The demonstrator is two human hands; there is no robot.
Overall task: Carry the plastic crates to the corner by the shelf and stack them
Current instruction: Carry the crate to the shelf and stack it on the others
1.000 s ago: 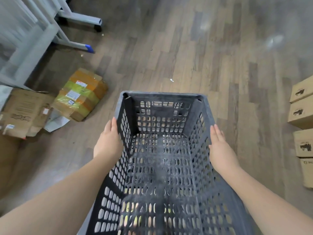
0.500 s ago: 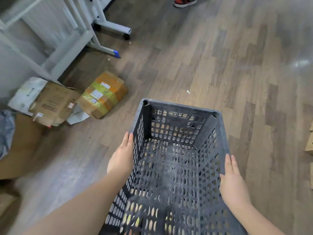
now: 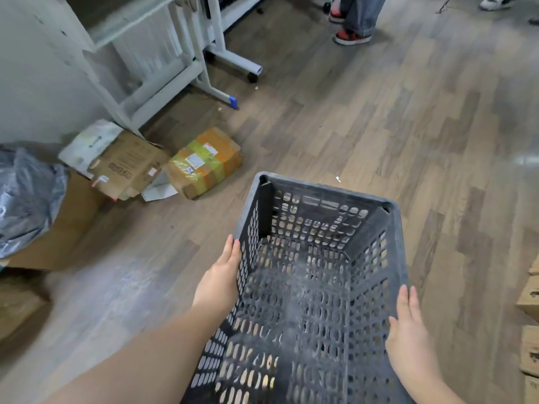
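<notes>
I hold a dark grey perforated plastic crate [image 3: 320, 196] in front of me, above the wood floor, its open top facing up and nothing inside it. My left hand [image 3: 220, 279] presses flat against its left wall. My right hand [image 3: 408, 335] presses flat against the right wall near the rim. The crate's near end runs out of the bottom of the frame. A white metal shelf frame [image 3: 163, 65] stands at the upper left against the wall.
A taped orange and yellow parcel [image 3: 205, 161] and flattened cardboard [image 3: 128, 163] lie on the floor by the shelf. A grey plastic bag [image 3: 26, 196] sits on a box at the left. Cardboard boxes [image 3: 529, 298] line the right edge. A person's feet [image 3: 351, 36] stand at the back.
The view has tilted up and swung left: the shelf, wall and another person's feet have come into sight. The crate sits lower right in frame, both hands still on its sides.
</notes>
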